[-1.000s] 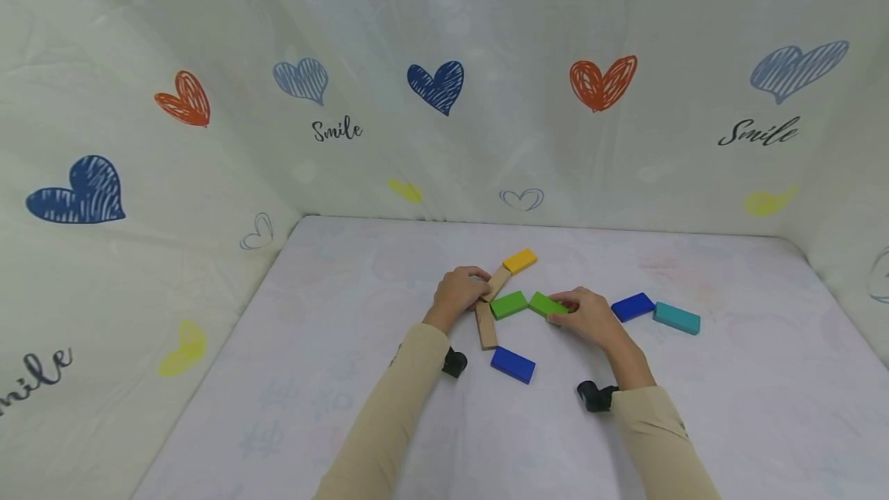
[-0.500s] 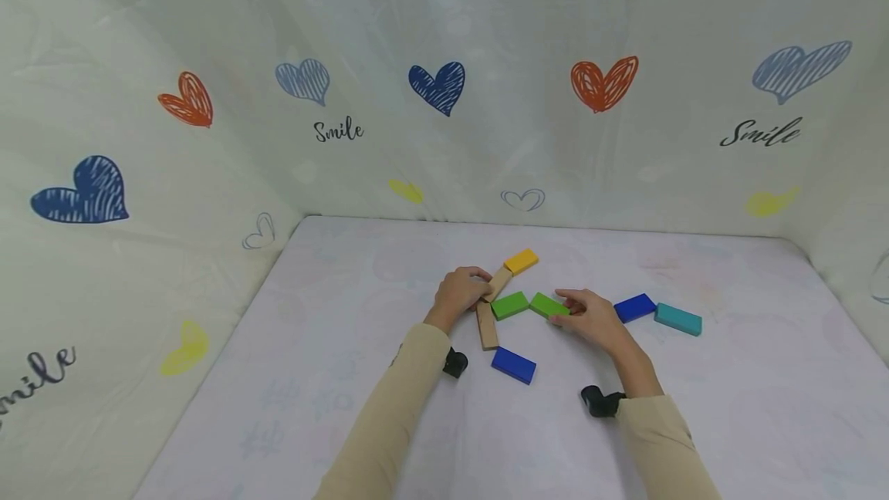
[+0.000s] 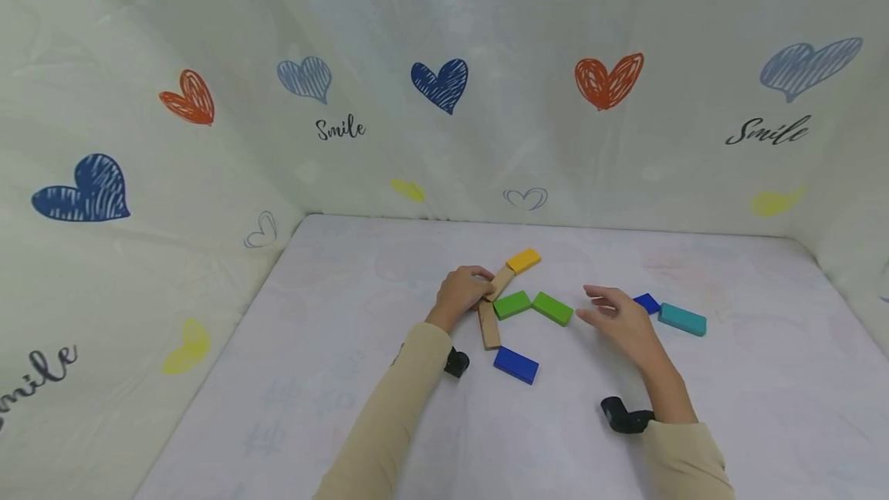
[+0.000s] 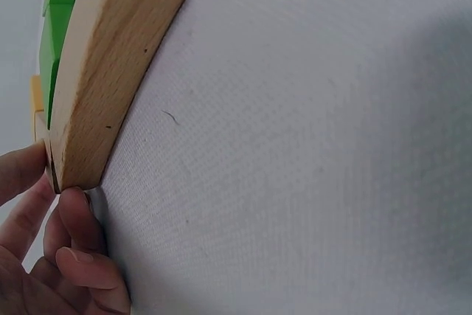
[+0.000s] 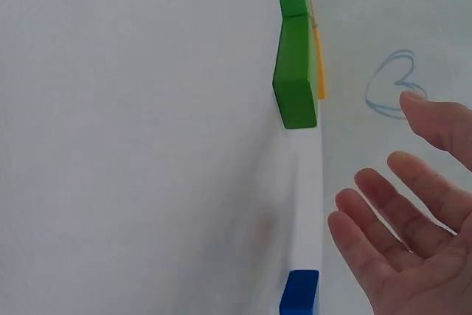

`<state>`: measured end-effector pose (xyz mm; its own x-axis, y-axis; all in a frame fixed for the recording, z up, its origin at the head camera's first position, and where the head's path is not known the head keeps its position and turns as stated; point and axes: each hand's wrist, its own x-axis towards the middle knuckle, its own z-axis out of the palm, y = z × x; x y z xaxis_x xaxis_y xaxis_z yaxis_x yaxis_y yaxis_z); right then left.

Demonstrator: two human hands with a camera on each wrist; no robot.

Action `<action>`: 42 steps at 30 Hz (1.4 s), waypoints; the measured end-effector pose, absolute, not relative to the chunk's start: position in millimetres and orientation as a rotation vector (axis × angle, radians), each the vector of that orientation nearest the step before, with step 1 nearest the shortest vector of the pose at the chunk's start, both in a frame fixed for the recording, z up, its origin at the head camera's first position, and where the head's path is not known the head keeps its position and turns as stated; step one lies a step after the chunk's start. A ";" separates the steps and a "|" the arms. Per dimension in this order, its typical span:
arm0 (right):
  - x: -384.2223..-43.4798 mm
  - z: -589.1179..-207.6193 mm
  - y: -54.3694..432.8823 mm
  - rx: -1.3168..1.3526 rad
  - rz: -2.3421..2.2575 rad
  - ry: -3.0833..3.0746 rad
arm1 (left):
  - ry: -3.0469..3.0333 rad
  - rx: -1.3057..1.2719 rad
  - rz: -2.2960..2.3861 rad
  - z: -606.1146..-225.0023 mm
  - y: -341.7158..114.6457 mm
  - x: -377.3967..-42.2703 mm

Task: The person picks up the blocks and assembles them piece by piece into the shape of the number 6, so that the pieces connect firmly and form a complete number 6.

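Note:
In the head view, my left hand pinches the far plain wooden block near where it meets the near plain wooden block. The left wrist view shows curled fingertips right at the near wooden block's end. Two green blocks, the left one and the right one, run end to end rightward from the wooden pair. My right hand hovers to the right of them, fingers spread and holding nothing. It partly covers a blue block.
A yellow block touches the far wooden block's tip. Another blue block lies by the near wooden block's front end. At right, a teal block adjoins the partly covered blue one. A white sheet with printed hearts rises behind the table.
My right hand has let go of the right green block and moved away to the right, now overlapping the blue block there. My left hand has stayed in place.

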<state>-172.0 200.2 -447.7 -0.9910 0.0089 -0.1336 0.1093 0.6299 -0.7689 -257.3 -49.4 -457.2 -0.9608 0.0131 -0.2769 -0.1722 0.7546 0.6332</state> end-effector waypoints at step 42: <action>-152.2 -457.5 300.0 0.359 -0.862 2.986 | 2.679 -0.148 0.997 -457.2 -48.0 -259.0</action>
